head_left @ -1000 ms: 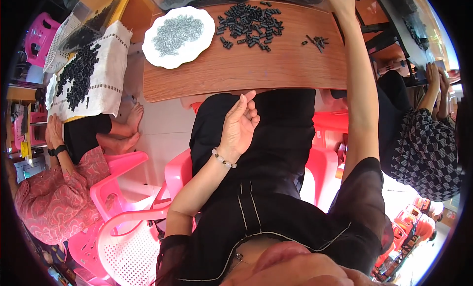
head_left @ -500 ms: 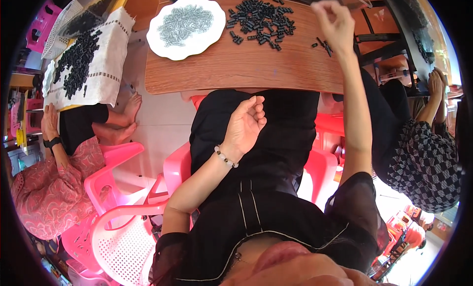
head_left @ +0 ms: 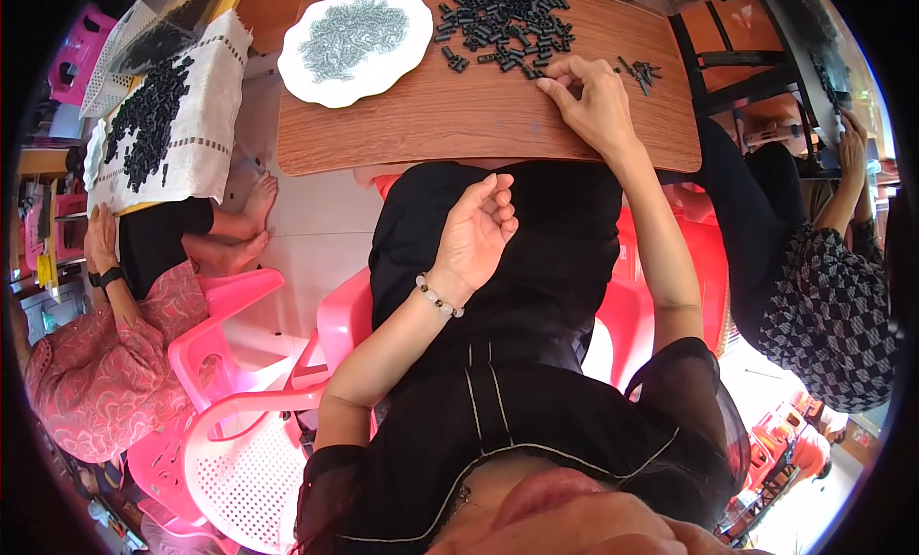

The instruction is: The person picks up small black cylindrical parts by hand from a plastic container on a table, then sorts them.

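Observation:
My right hand (head_left: 595, 103) reaches over the table to the near right edge of a heap of small black cylindrical pieces (head_left: 507, 24). Its thumb and forefinger close at a piece there. Above my lap, my left hand (head_left: 476, 232) is turned palm up with its fingers curled in; whatever they may hold is hidden. Left of the heap stands a white scalloped plate (head_left: 297, 65) heaped with small clear or grey pieces. Several thin dark pieces (head_left: 641, 75) lie in a small group to the right of my right hand.
The brown wooden table (head_left: 402, 134) ends just before my lap. At the left, a person beside a cloth-covered table (head_left: 215, 96) has another pile of black pieces (head_left: 148, 124). Pink plastic chairs (head_left: 244, 469) stand at lower left. Another person in a checked top (head_left: 828, 316) works at the right.
My right hand has come back from the table's far right, toward me and leftward, to the heap's near edge. The small group at right now holds more pieces. My left hand stays put.

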`<action>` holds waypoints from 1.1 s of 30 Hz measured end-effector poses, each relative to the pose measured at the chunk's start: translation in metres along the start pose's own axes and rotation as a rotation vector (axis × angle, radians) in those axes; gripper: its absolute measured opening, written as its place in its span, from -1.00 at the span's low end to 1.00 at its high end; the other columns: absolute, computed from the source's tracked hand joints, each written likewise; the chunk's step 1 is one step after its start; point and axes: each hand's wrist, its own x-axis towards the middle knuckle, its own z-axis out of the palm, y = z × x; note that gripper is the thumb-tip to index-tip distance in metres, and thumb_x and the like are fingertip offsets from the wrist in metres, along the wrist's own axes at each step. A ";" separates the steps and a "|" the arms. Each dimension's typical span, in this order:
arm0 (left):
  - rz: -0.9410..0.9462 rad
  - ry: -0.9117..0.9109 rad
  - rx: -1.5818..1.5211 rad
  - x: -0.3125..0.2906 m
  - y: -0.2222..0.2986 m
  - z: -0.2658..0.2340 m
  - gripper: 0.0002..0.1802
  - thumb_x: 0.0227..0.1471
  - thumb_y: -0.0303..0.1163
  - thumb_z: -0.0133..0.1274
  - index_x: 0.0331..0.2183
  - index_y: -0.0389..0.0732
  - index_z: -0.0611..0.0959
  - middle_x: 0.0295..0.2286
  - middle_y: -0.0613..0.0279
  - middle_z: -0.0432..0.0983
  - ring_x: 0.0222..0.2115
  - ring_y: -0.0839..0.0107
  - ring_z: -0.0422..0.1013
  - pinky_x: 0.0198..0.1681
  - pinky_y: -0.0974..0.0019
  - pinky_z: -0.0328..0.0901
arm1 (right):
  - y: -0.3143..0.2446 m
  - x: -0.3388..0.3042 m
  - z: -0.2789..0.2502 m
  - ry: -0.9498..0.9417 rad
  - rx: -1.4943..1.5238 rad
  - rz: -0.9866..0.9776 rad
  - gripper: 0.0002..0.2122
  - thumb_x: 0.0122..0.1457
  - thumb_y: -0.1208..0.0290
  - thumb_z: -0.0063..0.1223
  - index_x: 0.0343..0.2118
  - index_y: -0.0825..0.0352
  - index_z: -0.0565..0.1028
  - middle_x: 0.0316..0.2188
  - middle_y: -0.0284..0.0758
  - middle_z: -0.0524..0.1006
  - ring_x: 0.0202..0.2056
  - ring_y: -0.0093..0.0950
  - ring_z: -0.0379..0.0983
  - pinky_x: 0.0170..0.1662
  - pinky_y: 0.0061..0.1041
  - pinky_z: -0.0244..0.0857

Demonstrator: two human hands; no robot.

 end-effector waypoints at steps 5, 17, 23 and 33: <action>0.037 -0.022 0.041 -0.001 -0.001 -0.003 -0.72 0.11 -0.23 0.09 -0.23 -0.23 0.58 -0.49 0.45 0.40 -0.48 0.63 0.29 -0.36 0.51 0.23 | 0.000 -0.003 0.002 0.046 0.057 0.007 -0.84 -0.01 0.33 0.26 -0.43 0.29 0.58 -0.60 -0.34 0.54 -0.41 -0.35 0.40 -0.31 -0.36 0.29; 0.346 -0.060 0.298 -0.003 0.004 0.009 -0.68 0.14 -0.25 0.09 -0.10 -0.21 0.57 -0.31 0.34 0.54 -0.45 0.65 0.39 -0.35 0.54 0.29 | -0.033 -0.044 -0.002 -0.001 0.588 0.016 -0.88 0.04 0.50 0.24 -0.35 0.35 0.56 -0.42 -0.34 0.48 -0.40 -0.56 0.43 -0.31 -0.60 0.33; 0.440 -0.096 0.315 -0.002 0.004 0.004 -0.54 0.14 -0.23 0.09 0.01 -0.26 0.50 -0.31 0.36 0.54 -0.42 0.65 0.40 -0.30 0.53 0.32 | -0.069 -0.053 0.004 -0.169 0.554 -0.191 -0.89 -0.04 0.53 0.23 -0.40 0.33 0.57 -0.55 -0.37 0.49 -0.38 -0.45 0.40 -0.35 -0.53 0.35; 0.517 -0.020 0.289 -0.003 0.004 0.003 -0.57 0.15 -0.28 0.08 -0.03 -0.36 0.51 -0.33 0.29 0.56 -0.41 0.62 0.42 -0.31 0.51 0.34 | -0.075 -0.051 0.004 -0.176 0.424 -0.274 -0.87 -0.05 0.44 0.24 -0.42 0.31 0.55 -0.57 -0.39 0.51 -0.39 -0.40 0.36 -0.25 -0.44 0.24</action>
